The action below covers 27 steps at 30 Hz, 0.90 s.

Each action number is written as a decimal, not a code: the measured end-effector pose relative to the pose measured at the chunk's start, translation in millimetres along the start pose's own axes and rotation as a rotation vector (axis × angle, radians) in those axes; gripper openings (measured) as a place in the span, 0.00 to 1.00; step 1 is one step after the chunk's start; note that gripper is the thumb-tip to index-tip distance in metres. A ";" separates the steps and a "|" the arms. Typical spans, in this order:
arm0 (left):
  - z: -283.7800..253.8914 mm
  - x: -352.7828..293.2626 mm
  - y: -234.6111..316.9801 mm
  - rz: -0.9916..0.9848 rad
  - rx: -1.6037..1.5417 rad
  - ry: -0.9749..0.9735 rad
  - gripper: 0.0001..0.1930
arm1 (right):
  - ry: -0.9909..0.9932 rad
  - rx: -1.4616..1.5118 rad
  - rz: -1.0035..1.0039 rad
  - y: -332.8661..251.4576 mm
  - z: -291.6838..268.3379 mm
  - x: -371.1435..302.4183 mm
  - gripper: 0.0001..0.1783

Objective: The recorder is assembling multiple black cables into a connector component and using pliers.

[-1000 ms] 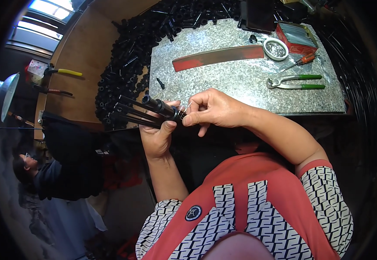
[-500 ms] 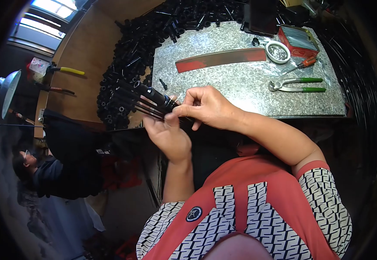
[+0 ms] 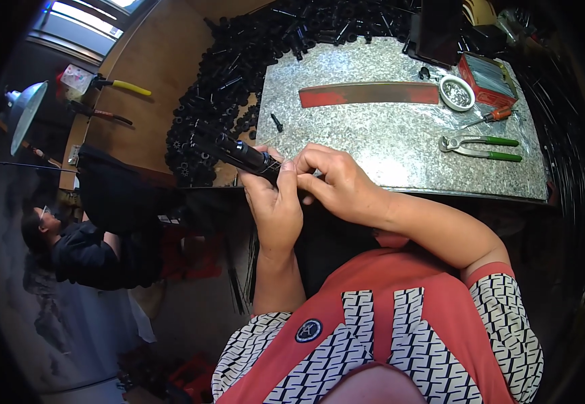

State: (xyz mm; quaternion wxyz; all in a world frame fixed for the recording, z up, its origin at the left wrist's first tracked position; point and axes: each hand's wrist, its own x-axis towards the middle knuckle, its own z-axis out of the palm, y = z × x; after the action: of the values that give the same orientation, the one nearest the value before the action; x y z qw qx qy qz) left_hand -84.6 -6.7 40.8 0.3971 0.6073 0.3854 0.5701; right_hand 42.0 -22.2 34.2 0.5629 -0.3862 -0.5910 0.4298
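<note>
Black rod bundle (image 3: 244,151): held in curled left hand (image 3: 273,207) beside stone board (image 3: 373,138), seemingly pinched at one end by bunched right hand (image 3: 341,180).

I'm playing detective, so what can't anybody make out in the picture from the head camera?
All in the head view:
Left hand: most of its fingers are hidden behind the black bundle it holds.
Right hand: anything it may pinch is too small and covered by fingertips.
Shiny bits in the white bowl: too small to count.
Thin black rods, far right: ends lost in the dark rim.
</note>
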 end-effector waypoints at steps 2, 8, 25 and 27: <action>0.3 0.1 -1.3 0.005 -0.019 -0.023 0.17 | -0.004 -0.174 -0.131 4.9 -6.2 2.8 0.06; -5.2 2.5 -1.0 0.026 0.092 -0.064 0.15 | -0.020 -0.045 0.018 13.5 -11.6 8.3 0.10; -3.9 -3.5 -1.7 0.072 0.096 -0.016 0.14 | -0.247 0.168 0.346 10.8 -22.5 15.8 0.10; -3.9 -5.2 -4.3 0.087 0.105 -0.012 0.14 | -0.262 0.207 0.366 12.2 -22.1 16.0 0.10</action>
State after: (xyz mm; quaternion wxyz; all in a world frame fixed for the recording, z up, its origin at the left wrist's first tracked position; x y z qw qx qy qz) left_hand -88.8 -9.6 35.0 0.3417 0.6470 0.3856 0.5621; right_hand 62.6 -1.5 27.9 0.4308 -0.3678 -0.5319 0.6294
